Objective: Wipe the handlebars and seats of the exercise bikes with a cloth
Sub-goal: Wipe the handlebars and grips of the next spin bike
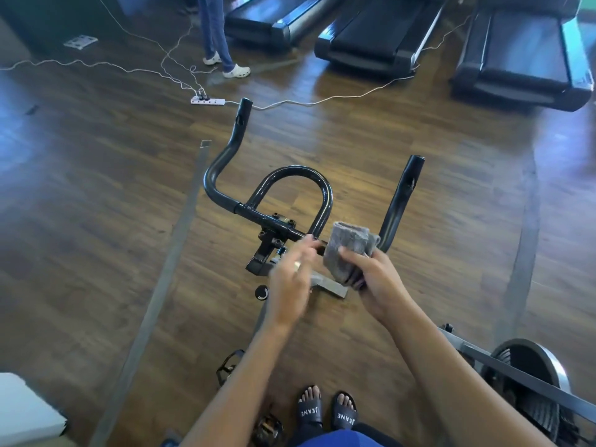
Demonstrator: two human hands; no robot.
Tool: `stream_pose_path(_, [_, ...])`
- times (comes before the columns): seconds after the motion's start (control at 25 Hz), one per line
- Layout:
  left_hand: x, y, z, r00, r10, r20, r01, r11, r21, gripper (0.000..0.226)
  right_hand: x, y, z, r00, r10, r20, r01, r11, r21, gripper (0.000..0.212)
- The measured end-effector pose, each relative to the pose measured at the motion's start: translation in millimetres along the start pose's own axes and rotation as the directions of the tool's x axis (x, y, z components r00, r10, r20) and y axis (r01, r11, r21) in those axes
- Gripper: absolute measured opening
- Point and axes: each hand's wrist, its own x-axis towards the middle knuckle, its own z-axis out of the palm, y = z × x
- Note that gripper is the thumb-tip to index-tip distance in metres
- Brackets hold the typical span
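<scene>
**Grey cloth held at the handlebars of an exercise bike**

Dark brown wooden plank flooring (96, 188) is seen across a gym room, with three black treadmills (380, 37) lined up along the far side. White cables are trailed over the floor to a white plastic power strip (208, 100), and the legs of another person in blue trousers and white clogs (214, 30) are seen standing beside the leftmost treadmill.

At the centre, the black tubular metal handlebars (292, 171) of an exercise bike are viewed from above: two horns are angled away from the camera, and a rounded loop is joined to the crossbar between them.

A folded grey fabric cloth (350, 250) is gripped in the right hand (377, 282), with the thumb laid across its near face and the fingers curled behind it. The cloth is held upright just beside the right end of the crossbar, between the loop and the base of the right horn; whether it is touching the metal cannot be told.

The left hand (290, 275) is blurred, its fingers are stretched out and nothing is held in it. Its fingertips are placed close to the crossbar and the edge of the cloth; contact cannot be judged.

Lower down, a black pedal (229, 366) and a silver-rimmed flywheel (529, 366) are visible, and black slide sandals (345, 414) are worn on the feet.
</scene>
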Motion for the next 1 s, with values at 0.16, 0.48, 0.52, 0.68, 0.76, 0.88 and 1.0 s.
stream_pose_path(0.16, [42, -25, -48, 0.879, -0.179, -0.442, 0.242, 0.966, 0.089, 0.026, 33, -4, 31, 0.779, -0.505, 0.372, 0.573, 0.333, -0.748, 0.060])
stream_pose_path(0.48, [73, -72, -32, 0.930, -0.297, -0.215, 0.351, 0.890, 0.290, 0.047, 83, 49, 6, 0.666, -0.157, 0.729, 0.522, -0.601, -0.606, 0.068])
stream_pose_path(0.52, [73, -76, -32, 0.934, -0.294, -0.202, 0.346, 0.886, 0.310, 0.048, 81, 49, -6, 0.645, -0.161, 0.747, 0.529, -0.612, -0.588, 0.068])
stream_pose_path(0.68, [77, -84, -29, 0.930, -0.304, -0.204, 0.355, 0.886, 0.297, 0.055, 81, 49, 1, 0.618, -0.164, 0.769, 0.529, -0.638, -0.560, 0.069])
stream_pose_path(0.76, [77, -86, -26, 0.930, -0.300, -0.215, 0.355, 0.885, 0.302, 0.057, 91, 51, 24, 0.638, -0.204, 0.743, 0.503, -0.620, -0.602, 0.075])
stream_pose_path(0.88, [75, -84, -29, 0.930, -0.312, -0.195, 0.360, 0.879, 0.311, 0.056, 93, 49, 20, 0.627, -0.186, 0.757, 0.532, -0.607, -0.590, 0.076])
stream_pose_path(1.0, [68, -77, -32, 0.923, -0.343, -0.172, 0.383, 0.857, 0.344, 0.059, 76, 47, -10, 0.648, -0.162, 0.744, 0.543, -0.586, -0.601, 0.067])
